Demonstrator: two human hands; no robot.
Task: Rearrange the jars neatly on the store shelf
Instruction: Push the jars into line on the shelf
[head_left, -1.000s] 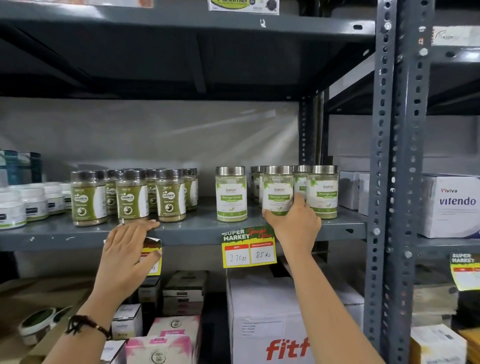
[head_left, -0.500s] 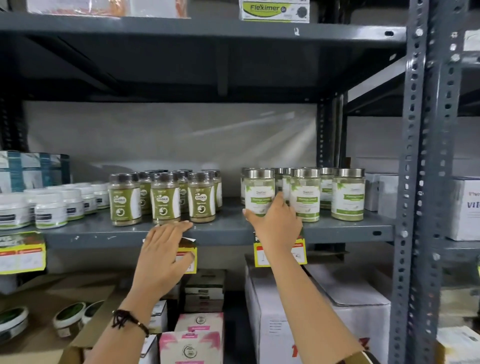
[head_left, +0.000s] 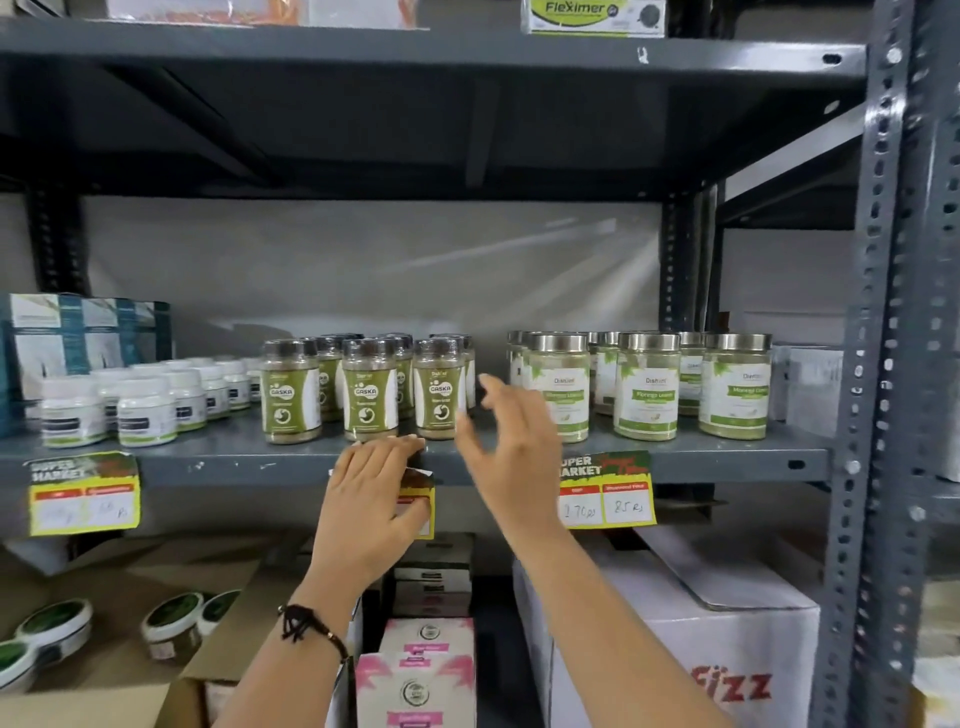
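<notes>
Fingers (head_left: 470, 434) of right hand (head_left: 511, 447) spread wide, empty, mid-frame; upright green-labelled dark-lidded Gaska jar (head_left: 440, 387) just left, nearer than left hand (head_left: 371, 499), flat on shelf edge (head_left: 234, 460).

Fizz carton (head_left: 691, 639) below yellow price tag (head_left: 605, 491); pink boxes (head_left: 415, 675) left of carton; Fleximer box (head_left: 592, 15) far above.

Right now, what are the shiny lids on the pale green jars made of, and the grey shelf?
The silver lids on the pale green jars look like brushed metal: they catch bright highlights. The grey shelf looks like painted steel, matte, with punched holes in its edge.
</notes>
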